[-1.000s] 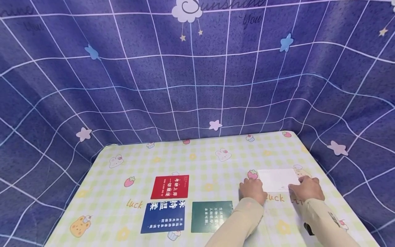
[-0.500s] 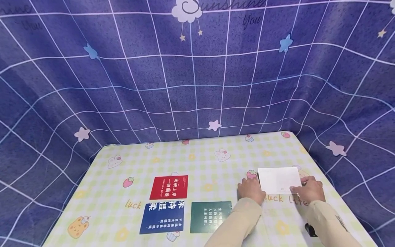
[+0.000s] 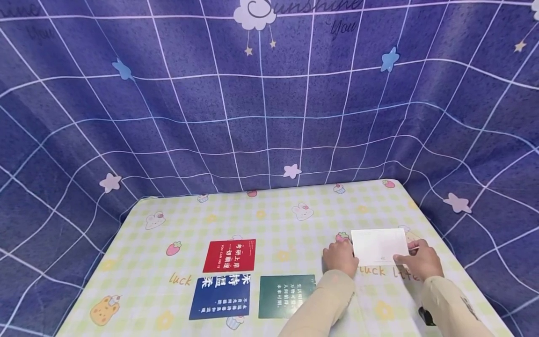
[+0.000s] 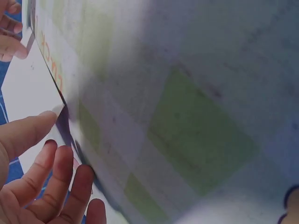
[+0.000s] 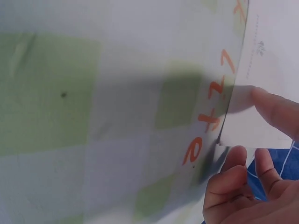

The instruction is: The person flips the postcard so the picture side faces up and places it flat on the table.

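A white card [image 3: 376, 245], plain but for tiny print near its near edge, is at the right side of the table in the head view. My left hand [image 3: 340, 258] holds its left edge; in the left wrist view the thumb [image 4: 32, 130] lies over one corner and the other fingers are along the edge. At the opposite end my right hand [image 3: 422, 261] pinches the right edge. The right wrist view shows its thumb [image 5: 275, 109] on the card's face, with fingertips [image 5: 235, 156] right at the edge.
Left of the hands lie a red card [image 3: 229, 256], a blue card [image 3: 220, 299] just below it, and a green card [image 3: 280, 297], partly covered by the left sleeve. A checked cloth [image 3: 257, 220] covers the table. Behind hangs a blue grid curtain [image 3: 202, 98].
The right hand's fingers have closed in around the white card's right edge. The card's near edge sits slightly closer to me. The coloured cards stay in place.
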Tool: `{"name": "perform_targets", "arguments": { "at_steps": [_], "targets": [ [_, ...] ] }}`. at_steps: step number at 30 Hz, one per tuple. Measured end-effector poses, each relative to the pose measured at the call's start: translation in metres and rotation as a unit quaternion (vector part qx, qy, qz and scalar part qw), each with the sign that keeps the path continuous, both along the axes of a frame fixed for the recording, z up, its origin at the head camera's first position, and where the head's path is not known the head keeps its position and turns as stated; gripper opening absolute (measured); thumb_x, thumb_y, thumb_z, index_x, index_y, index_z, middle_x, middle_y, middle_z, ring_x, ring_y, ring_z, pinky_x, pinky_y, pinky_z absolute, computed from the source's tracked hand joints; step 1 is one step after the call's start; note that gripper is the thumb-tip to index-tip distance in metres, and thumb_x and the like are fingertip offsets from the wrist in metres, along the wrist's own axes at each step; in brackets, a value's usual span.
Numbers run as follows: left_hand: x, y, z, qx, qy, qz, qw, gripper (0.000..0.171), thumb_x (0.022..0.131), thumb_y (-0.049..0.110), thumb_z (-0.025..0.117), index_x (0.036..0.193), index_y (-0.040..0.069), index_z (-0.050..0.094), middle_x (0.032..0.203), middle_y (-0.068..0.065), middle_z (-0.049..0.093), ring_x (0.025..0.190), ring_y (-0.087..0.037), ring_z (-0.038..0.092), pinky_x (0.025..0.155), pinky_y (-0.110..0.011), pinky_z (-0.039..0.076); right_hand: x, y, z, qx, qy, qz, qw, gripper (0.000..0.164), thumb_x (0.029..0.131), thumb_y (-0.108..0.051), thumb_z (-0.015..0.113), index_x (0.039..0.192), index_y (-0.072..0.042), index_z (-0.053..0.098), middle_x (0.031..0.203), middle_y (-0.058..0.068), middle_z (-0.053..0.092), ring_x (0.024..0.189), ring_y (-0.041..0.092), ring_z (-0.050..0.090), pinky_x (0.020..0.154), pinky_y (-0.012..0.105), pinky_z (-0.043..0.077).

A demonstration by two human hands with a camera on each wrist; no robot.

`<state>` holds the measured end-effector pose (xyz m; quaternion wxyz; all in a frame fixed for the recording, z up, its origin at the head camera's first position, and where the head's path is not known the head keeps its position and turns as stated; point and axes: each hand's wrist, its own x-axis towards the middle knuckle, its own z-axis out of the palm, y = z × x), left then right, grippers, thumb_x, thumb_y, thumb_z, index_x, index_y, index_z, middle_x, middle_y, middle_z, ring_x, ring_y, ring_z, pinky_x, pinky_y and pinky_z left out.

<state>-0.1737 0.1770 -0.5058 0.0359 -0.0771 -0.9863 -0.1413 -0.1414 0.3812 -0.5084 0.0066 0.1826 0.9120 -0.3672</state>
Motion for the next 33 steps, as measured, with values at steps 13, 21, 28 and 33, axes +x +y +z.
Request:
{"name": "perform_targets", "arguments": {
  "at_steps": [13, 21, 28, 33],
  "targets": [
    [0.0003, -0.0022, -0.0025, 0.017, 0.026, -0.01, 0.9995, 0.023, 0.074, 0.031, 0.088, 0.073, 0.022, 0.067, 0.077, 0.007, 0.068, 0.076, -0.015, 0.065, 0.067, -0.031, 0.045, 0.004, 0.0047, 0.0065, 0.021, -0.043, 0.018, 0.999, 0.063, 0.093, -0.042, 0.067, 0.126, 0.011, 0.054, 0.119, 0.033, 0.059, 0.1, 0.043, 0.058, 0.085, 0.056, 0.046],
    [0.0006, -0.0024, 0.0012, 0.017, 0.006, -0.003, 0.9998, 0.025, 0.077, 0.032, 0.083, 0.07, 0.021, 0.061, 0.075, 0.007, 0.066, 0.074, -0.015, 0.064, 0.068, -0.032, 0.046, 0.0055, 0.0056, 0.0048, 0.029, -0.046, 0.015, 0.998, 0.061, 0.098, -0.047, 0.058, 0.121, 0.01, 0.056, 0.119, 0.033, 0.059, 0.099, 0.043, 0.057, 0.085, 0.054, 0.045],
    [0.0012, -0.0046, 0.0032, 0.032, -0.003, 0.0, 0.9995, 0.031, 0.08, 0.039, 0.08, 0.065, 0.022, 0.059, 0.075, 0.007, 0.065, 0.076, -0.016, 0.064, 0.07, -0.033, 0.046, 0.008, 0.0067, 0.0042, 0.036, -0.034, 0.008, 0.999, 0.054, 0.1, -0.049, 0.055, 0.109, 0.004, 0.062, 0.101, 0.021, 0.064, 0.087, 0.032, 0.056, 0.071, 0.04, 0.042],
    [-0.0012, -0.0052, 0.0027, 0.044, -0.001, 0.0, 0.999, 0.036, 0.079, 0.038, 0.081, 0.059, 0.022, 0.056, 0.072, 0.008, 0.06, 0.074, -0.015, 0.063, 0.07, -0.032, 0.045, 0.0092, 0.0066, 0.0075, 0.039, -0.025, 0.011, 0.999, 0.052, 0.099, -0.05, 0.056, 0.105, 0.001, 0.064, 0.094, 0.015, 0.064, 0.081, 0.027, 0.055, 0.065, 0.034, 0.039]
  ]
}}
